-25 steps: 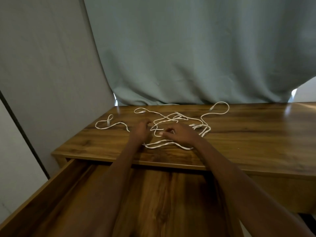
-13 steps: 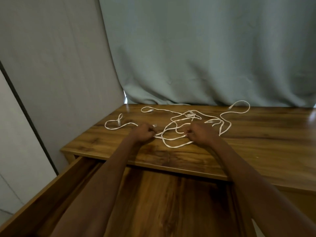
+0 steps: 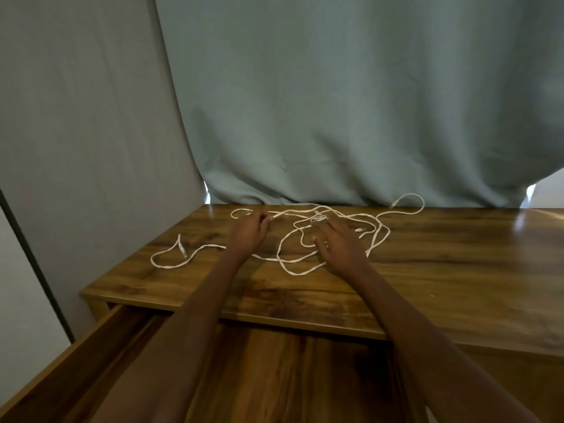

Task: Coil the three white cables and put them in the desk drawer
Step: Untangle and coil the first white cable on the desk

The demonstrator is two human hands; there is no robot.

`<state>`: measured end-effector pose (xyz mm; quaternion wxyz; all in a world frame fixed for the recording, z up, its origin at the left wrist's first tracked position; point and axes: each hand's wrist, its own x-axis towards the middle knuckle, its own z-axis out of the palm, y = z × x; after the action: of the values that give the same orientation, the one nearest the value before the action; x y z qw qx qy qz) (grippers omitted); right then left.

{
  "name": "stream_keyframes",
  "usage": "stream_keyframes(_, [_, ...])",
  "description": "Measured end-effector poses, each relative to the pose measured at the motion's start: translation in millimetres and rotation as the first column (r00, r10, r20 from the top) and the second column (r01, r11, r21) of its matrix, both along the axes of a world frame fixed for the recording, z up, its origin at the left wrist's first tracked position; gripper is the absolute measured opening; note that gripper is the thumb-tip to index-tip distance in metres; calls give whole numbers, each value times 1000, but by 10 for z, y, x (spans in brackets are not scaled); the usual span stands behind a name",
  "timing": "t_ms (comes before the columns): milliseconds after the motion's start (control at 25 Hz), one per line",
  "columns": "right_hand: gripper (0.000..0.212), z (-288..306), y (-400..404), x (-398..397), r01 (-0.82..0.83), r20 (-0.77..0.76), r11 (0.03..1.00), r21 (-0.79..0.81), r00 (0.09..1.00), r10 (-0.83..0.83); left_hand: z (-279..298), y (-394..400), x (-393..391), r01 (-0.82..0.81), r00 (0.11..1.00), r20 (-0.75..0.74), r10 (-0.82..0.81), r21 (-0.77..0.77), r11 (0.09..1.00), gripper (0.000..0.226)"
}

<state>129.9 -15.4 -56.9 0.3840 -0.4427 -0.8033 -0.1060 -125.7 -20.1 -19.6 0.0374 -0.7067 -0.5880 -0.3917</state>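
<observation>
Sorting the tangle of white cables (image 3: 332,236) on the surface (image 3: 442,270) — none coiled yet. The left hand (image 3: 248,230) pinches one strand in closed fingers; the right hand (image 3: 338,242) rests spread open. Next, I judge — free one cable; the drawer (image 3: 91,355) stands open.

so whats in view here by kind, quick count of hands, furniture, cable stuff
hands: 2, left hand and right hand
desk: 1
open drawer: 1
curtain: 1
white cable tangle: 1 heap, separate cables cannot be counted
total: 6
</observation>
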Motion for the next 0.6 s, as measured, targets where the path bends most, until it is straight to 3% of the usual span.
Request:
stream_keyframes(80, [53, 120, 54, -18, 8, -98, 999, -43, 995, -12, 174, -95, 162, 97, 988, 111, -106, 89, 991, 32])
stream_keyframes(160, [63, 272, 125, -45, 49, -88, 999, -21, 995, -51, 323, -221, 359, 182, 958, 194, -213, 166, 969, 25])
stream_keyframes(240, [57, 447, 130, -64, 102, -62, 993, 57, 993, -98, 438, -349, 553, 259, 900, 300, -317, 216, 941, 22])
stream_keyframes(360, [31, 662, 145, 94, 90, -121, 987, 135, 990, -73, 614, -508, 801, 352, 794, 481, -372, 135, 926, 35])
stream_keyframes(440, [33, 720, 159, 336, 73, -110, 987, 145, 992, -57, 684, -597, 918, 392, 750, 579, -320, 0, 920, 44])
stream_keyframes(520, [35, 740, 157, 651, 66, -80, 988, 139, 995, -55, 692, -623, 1008, 509, 585, 745, -321, -29, 860, 45])
stream_keyframes(600, [30, 771, 120, 927, 40, -92, 997, 70, 995, -34, 666, -582, 1058, 707, 325, 882, -341, 13, 707, 44])
